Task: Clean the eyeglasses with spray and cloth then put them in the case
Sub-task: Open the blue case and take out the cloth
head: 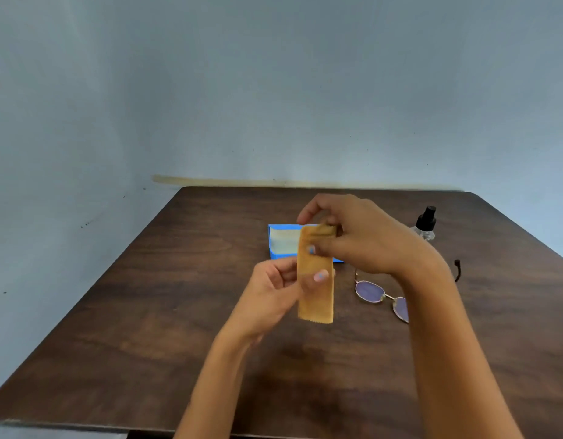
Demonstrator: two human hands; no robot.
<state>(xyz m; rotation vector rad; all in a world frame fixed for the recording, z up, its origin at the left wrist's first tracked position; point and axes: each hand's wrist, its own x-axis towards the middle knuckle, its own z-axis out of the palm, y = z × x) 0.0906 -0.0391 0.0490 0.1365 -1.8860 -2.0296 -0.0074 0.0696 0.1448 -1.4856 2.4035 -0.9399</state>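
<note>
A folded yellow cloth hangs upright above the middle of the table. My right hand pinches its top edge and my left hand grips its middle from the left. The eyeglasses, thin gold frame with tinted lenses, lie on the table to the right of the cloth, partly hidden by my right forearm. An open blue case with a pale lining sits behind the cloth. A small clear spray bottle with a black pump top stands at the back right.
The dark wooden table stands against a pale blue wall. A small dark cord-like object lies near the right side, past my right wrist.
</note>
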